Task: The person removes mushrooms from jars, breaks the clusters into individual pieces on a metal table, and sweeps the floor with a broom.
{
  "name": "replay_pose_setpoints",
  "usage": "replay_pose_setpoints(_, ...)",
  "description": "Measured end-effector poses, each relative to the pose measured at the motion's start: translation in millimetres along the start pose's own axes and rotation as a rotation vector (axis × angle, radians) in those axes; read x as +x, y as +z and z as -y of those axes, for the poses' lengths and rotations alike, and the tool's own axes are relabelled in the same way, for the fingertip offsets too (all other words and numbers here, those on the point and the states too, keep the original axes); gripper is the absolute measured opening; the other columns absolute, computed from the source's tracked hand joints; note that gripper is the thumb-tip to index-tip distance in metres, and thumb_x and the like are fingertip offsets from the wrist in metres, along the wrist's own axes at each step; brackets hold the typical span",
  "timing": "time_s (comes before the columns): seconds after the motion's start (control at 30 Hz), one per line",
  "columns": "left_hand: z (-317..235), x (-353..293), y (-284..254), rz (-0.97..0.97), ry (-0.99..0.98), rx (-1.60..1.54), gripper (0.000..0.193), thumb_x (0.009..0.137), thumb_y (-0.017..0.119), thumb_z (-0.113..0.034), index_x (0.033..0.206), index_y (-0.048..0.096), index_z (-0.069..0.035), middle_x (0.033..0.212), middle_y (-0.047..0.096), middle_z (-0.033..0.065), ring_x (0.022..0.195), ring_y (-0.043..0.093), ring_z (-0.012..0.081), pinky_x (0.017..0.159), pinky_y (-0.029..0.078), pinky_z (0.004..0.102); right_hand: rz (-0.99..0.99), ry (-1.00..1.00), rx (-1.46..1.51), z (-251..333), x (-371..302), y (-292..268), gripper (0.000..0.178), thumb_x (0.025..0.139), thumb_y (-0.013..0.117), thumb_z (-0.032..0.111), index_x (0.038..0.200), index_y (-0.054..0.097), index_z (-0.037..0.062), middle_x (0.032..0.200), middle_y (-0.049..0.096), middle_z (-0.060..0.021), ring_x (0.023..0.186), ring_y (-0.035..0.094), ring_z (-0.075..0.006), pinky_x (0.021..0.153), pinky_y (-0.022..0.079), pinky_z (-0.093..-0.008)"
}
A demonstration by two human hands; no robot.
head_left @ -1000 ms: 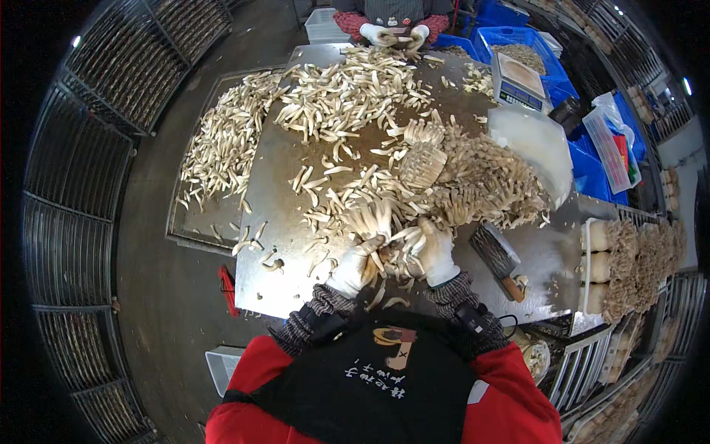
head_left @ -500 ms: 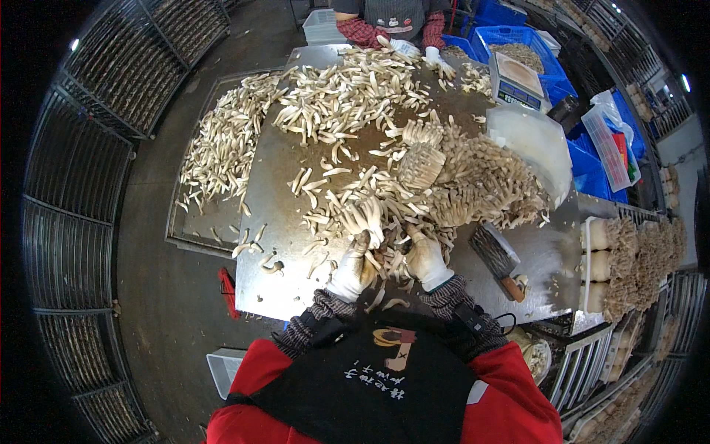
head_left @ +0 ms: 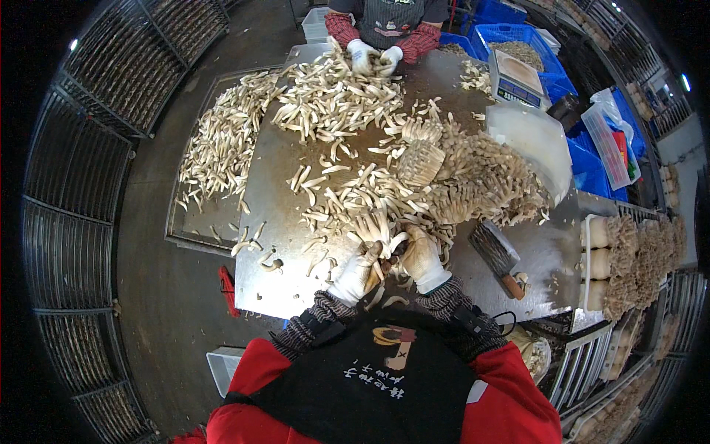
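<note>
Both my hands wear white gloves with brown-stained fingers and are close together at the near edge of a mushroom pile. My left hand is closed, its fingertips on pale mushroom stems. Curled inward, my right hand pinches a pale mushroom near its thumb. Dark bits show between the hands; their exact shape is hard to make out. Beyond my right hand lie large uncut mushroom clusters. A cleaver with a wooden handle rests flat right of my right hand.
Across the metal table, a co-worker's gloved hands meet over another mushroom heap. A scale and blue crates are at the far right. More mushrooms fill a low tray at left. Racked mushroom blocks stand at right.
The co-worker's hands have moved left and come together. My hands stay nearly in place; my right fingers have curled inward. The upright mushroom bunch ahead of my left hand has dropped lower.
</note>
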State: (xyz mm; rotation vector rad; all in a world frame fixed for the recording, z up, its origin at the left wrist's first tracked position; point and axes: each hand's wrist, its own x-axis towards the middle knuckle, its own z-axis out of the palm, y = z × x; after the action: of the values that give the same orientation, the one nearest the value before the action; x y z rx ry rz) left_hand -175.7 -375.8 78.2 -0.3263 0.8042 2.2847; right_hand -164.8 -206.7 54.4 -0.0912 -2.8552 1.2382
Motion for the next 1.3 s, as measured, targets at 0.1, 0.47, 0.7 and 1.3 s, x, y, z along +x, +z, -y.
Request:
replay_pose_setpoints(0.1, -3, 1, 3, 0.143, 0.080, -0.017, 0.038, 0.092, 0.064, -0.027, 0.121, 0.049, -0.007, 0.097, 0.060, 0.0041, 0.078, 0.060, 0.0152, 0.066, 0.051, 0.0283, -0.066, 0.051, 0.113, 14, -1, -1, 0.042, 0.083, 0.068, 0.009, 0.121, 0.053, -0.0014, 0.113, 0.064, -0.0199, 0.098, 0.063, -0.0296, 0.086, 0.051, -0.0363)
replay_pose_setpoints(0.47, 13, 37, -64, 0.156, 0.169, -0.319, 0.045, 0.091, 0.064, -0.018, 0.130, 0.046, -0.006, 0.115, 0.060, 0.0083, 0.102, 0.060, 0.0210, 0.092, 0.049, 0.0349, -0.305, 0.420, 1.230, -48, 1, 32, 0.035, 0.090, 0.067, 0.031, 0.107, 0.058, 0.0013, 0.075, 0.059, -0.0008, 0.053, 0.046, -0.0079, 0.045, 0.038, -0.0246)
replay_pose_setpoints(0.7, -9, 10, -19, 0.092, 0.084, 0.203, 0.077, 0.085, 0.067, -0.002, 0.146, 0.020, -0.004, 0.134, 0.046, 0.0133, 0.119, 0.051, 0.0233, 0.104, 0.041, 0.0347, -0.137, -0.083, 0.562, 26, 8, -3, 0.038, 0.086, 0.069, 0.012, 0.117, 0.055, -0.0047, 0.114, 0.058, -0.0138, 0.107, 0.054, -0.0215, 0.094, 0.042, -0.0325)
replay_pose_setpoints(1.3, -9, -3, -30, 0.175, -0.135, 0.130, 0.032, 0.093, 0.059, -0.011, 0.122, 0.052, 0.002, 0.113, 0.060, 0.0088, 0.101, 0.060, 0.0192, 0.095, 0.047, 0.0320, -0.086, 0.164, 0.616, 21, -15, 7, 0.038, 0.089, 0.066, 0.027, 0.107, 0.056, -0.0049, 0.106, 0.060, -0.0145, 0.092, 0.060, -0.0221, 0.080, 0.050, -0.0317)
